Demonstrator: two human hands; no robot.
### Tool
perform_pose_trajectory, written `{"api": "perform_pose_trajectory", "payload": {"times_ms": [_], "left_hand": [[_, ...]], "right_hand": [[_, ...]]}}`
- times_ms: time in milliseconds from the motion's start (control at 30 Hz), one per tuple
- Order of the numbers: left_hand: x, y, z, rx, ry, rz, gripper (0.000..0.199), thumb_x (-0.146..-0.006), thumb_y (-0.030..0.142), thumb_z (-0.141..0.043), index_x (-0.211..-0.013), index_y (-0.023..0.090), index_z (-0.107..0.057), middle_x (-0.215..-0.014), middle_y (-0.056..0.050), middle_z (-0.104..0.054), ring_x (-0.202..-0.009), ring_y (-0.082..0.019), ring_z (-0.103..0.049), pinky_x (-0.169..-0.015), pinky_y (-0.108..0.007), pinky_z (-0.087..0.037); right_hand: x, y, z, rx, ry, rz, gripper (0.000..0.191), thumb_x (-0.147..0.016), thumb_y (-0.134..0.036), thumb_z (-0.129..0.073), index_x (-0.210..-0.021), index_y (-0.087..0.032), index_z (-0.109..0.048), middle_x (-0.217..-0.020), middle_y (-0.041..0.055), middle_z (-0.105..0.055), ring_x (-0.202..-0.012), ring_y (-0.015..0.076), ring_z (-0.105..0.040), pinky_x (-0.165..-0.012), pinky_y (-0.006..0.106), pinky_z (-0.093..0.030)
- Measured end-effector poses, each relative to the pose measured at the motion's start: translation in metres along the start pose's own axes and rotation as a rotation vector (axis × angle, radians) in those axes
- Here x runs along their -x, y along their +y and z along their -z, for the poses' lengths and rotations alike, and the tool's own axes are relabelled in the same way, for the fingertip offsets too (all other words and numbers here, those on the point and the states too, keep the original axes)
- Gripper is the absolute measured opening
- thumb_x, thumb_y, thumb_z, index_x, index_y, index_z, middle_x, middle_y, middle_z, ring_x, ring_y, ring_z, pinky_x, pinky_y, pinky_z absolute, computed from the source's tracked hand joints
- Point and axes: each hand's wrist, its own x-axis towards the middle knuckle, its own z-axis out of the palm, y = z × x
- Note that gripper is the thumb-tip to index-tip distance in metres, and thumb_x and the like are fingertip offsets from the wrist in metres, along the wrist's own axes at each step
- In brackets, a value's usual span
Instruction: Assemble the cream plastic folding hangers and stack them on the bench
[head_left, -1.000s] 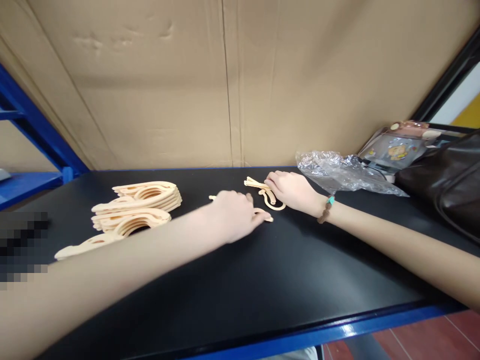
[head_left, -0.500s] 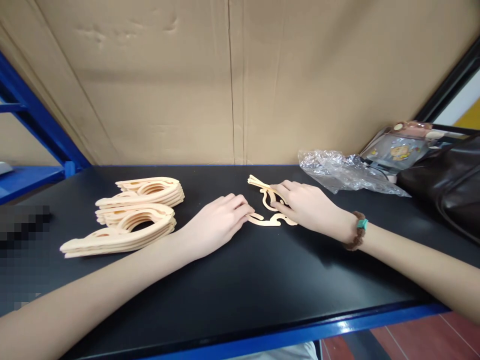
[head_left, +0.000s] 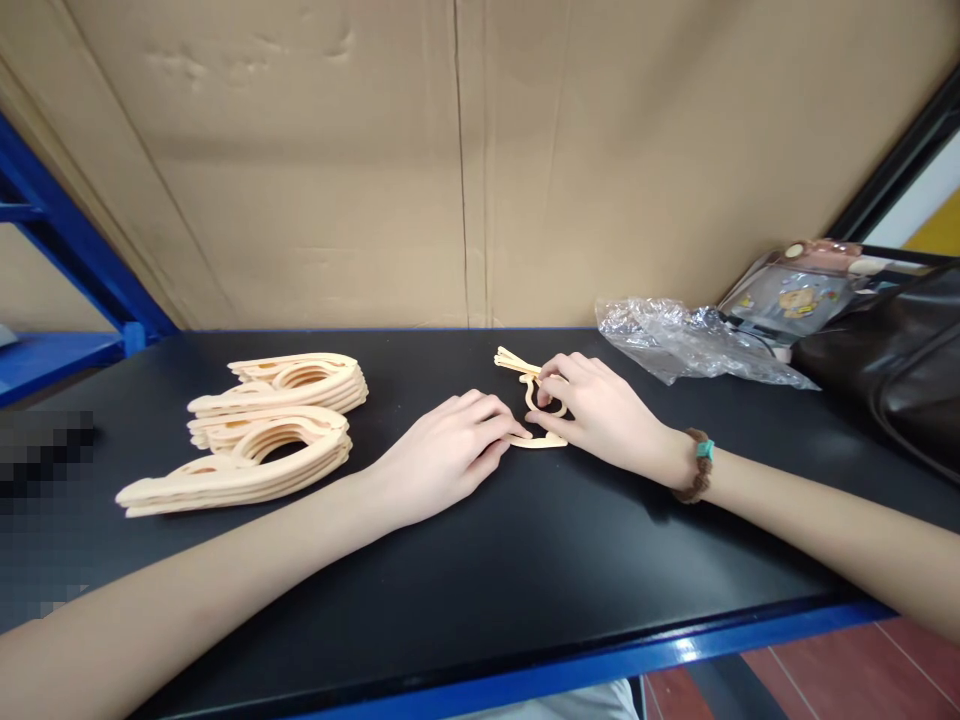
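Note:
A cream-coloured folding clothes hanger (head_left: 550, 441) lies on the black table between my hands, largely hidden by my fingers. My left hand (head_left: 469, 445) is closed at its left end, fingertips pressed on it. My right hand (head_left: 592, 405) is curled over its right side, with thumb and fingers bent around the curved part. Just behind it, another cream hanger (head_left: 514, 360) shows thin arms and a hook; whether the two touch I cannot tell. Two stacks of matching folded hangers, a rear stack (head_left: 330, 390) and a front stack (head_left: 247, 485), lie left of my left hand.
Crumpled clear plastic wrap (head_left: 682, 345) lies at the back right, beside a clear pouch (head_left: 795, 295) with a cartoon print and a dark brown leather bag (head_left: 892, 365). Cardboard (head_left: 337, 180) stands behind the table. A blue metal edge (head_left: 585, 665) runs along the front.
My right hand has shifted left, nearer my left hand, and its fingers are more bent. My left hand has slid slightly right. Less of the front hanger shows now.

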Motion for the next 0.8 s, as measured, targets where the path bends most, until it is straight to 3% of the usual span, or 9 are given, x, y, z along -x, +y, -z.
{"api": "perform_pose_trajectory", "payload": {"times_ms": [233,367,500,567,667,800], "left_hand": [[0.0018,-0.0043,-0.0049,-0.067,0.032,0.176,0.037,-0.096,0.025,-0.037,-0.131,0.02,-0.047,-0.132,-0.006,-0.055,-0.122,-0.019,-0.049,-0.109,-0.043,-0.032],[0.0014,-0.0068,-0.0047,-0.234,0.041,0.301,0.038,-0.095,0.023,-0.036,-0.131,0.015,-0.046,-0.129,-0.01,-0.055,-0.112,-0.024,-0.053,-0.094,-0.041,-0.044],[0.0012,-0.0082,-0.001,-0.471,0.009,0.403,0.037,-0.095,0.031,-0.04,-0.123,0.011,-0.053,-0.108,-0.012,-0.06,-0.096,-0.027,-0.058,-0.075,-0.039,-0.049],[0.0012,-0.0086,0.0014,-0.513,-0.024,0.412,0.032,-0.096,0.031,-0.039,-0.112,0.012,-0.058,-0.1,-0.01,-0.06,-0.09,-0.026,-0.058,-0.067,-0.035,-0.047],[0.0006,-0.0089,0.0035,-0.515,-0.067,0.364,0.027,-0.097,0.026,-0.037,-0.1,0.014,-0.061,-0.093,-0.008,-0.059,-0.086,-0.023,-0.057,-0.067,-0.032,-0.045],[-0.0015,-0.0083,0.0027,-0.502,-0.078,0.301,0.026,-0.097,0.022,-0.036,-0.102,0.013,-0.06,-0.091,-0.008,-0.059,-0.087,-0.023,-0.056,-0.072,-0.033,-0.045]], "right_hand": [[-0.0016,0.0028,-0.0046,-0.009,-0.011,0.007,0.019,-0.094,-0.02,-0.047,-0.087,-0.016,-0.064,-0.11,0.0085,-0.06,-0.099,0.0218,-0.053,-0.084,0.035,-0.04],[-0.0018,0.001,-0.0051,0.024,0.031,0.012,0.024,-0.097,-0.018,-0.038,-0.09,-0.015,-0.061,-0.108,0.0089,-0.061,-0.094,0.0205,-0.053,-0.081,0.034,-0.039],[-0.0027,0.0026,-0.0055,-0.001,0.092,-0.045,0.024,-0.097,-0.017,-0.034,-0.09,-0.016,-0.057,-0.096,0.0063,-0.062,-0.086,0.0189,-0.052,-0.081,0.033,-0.037],[-0.0031,0.0046,-0.0057,-0.064,0.132,-0.071,0.025,-0.098,-0.017,-0.032,-0.089,-0.017,-0.056,-0.091,0.0047,-0.062,-0.084,0.018,-0.052,-0.085,0.034,-0.036],[-0.0033,0.0063,-0.0049,-0.156,0.199,-0.101,0.025,-0.098,-0.02,-0.033,-0.087,-0.018,-0.055,-0.099,0.0067,-0.058,-0.088,0.0182,-0.052,-0.084,0.033,-0.037],[-0.0025,0.0041,-0.0008,-0.167,0.217,-0.119,0.027,-0.098,-0.024,-0.035,-0.085,-0.018,-0.058,-0.093,0.0067,-0.057,-0.084,0.0183,-0.05,-0.076,0.031,-0.037]]}}
